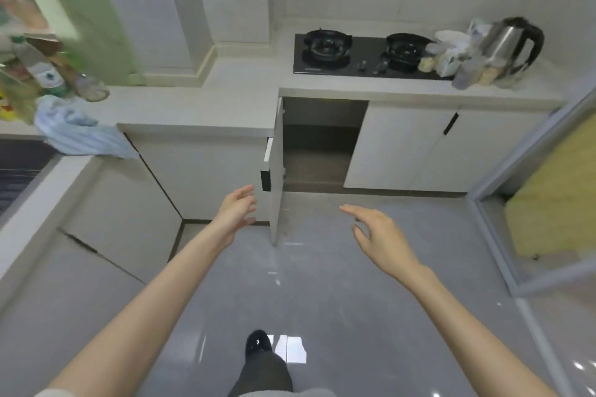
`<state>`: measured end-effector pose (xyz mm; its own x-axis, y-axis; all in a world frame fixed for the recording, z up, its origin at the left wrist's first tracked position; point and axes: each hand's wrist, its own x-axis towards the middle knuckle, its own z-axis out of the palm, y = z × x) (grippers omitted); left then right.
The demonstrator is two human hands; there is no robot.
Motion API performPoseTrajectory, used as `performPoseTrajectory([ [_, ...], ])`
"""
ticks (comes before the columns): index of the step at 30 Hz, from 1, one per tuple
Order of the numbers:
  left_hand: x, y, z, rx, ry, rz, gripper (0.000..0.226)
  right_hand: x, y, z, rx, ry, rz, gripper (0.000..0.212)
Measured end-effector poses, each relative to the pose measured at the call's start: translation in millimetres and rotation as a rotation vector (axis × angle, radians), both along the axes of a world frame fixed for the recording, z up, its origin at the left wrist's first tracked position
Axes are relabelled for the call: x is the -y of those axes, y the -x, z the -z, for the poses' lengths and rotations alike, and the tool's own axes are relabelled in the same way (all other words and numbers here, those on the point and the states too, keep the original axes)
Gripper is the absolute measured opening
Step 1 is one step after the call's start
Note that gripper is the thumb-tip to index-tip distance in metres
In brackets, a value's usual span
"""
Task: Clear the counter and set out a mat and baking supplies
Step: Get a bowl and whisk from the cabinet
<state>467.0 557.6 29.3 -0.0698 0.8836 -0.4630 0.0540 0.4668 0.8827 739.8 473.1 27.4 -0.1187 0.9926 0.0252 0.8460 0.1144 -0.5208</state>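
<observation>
The left hand [237, 211] and right hand [380, 235] are being held open, empty. Clear plastic jars [467, 71] are being left at the pale stone counter's [354, 87] right end; no mat is being laid yet.

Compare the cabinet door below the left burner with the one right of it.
The left door is swung open; the right door is shut. The left door shows nearly edge-on, baring a dark compartment; the right door faces the camera flat. Both are white, under the same counter.

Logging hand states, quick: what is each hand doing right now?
Left hand: open, holding nothing.
Right hand: open, holding nothing.
</observation>
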Motion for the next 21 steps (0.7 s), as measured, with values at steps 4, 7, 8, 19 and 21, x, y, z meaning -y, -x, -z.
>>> performPoseTrajectory([
  [4, -71.0, -18.7, 14.0, -0.081, -0.002, 0.032, 0.050, -48.4, -13.0, 6.8, 0.005, 0.001, 0.018, 0.045],
  [7, -129.3, -30.7, 25.7, -0.091, 0.026, 0.032, 0.055, -95.7, -17.1, 13.2, 0.009, 0.012, 0.009, 0.044],
  [8, -153.1, -35.7, 30.6, -0.104, 0.047, 0.033, 0.056, -117.6, -17.3, 16.2, 0.015, 0.020, 0.008, 0.044],
  [19, -298.0, -56.3, 116.9, -0.354, 0.319, 0.249, 0.053, -275.1, -55.4, 34.2, -0.003, 0.144, 0.081, 0.042],
  [21, -296.8, -66.5, 121.7, -0.391, 0.296, 0.344, 0.065, -289.5, -67.9, 41.7, -0.005, 0.146, 0.118, 0.041],
])
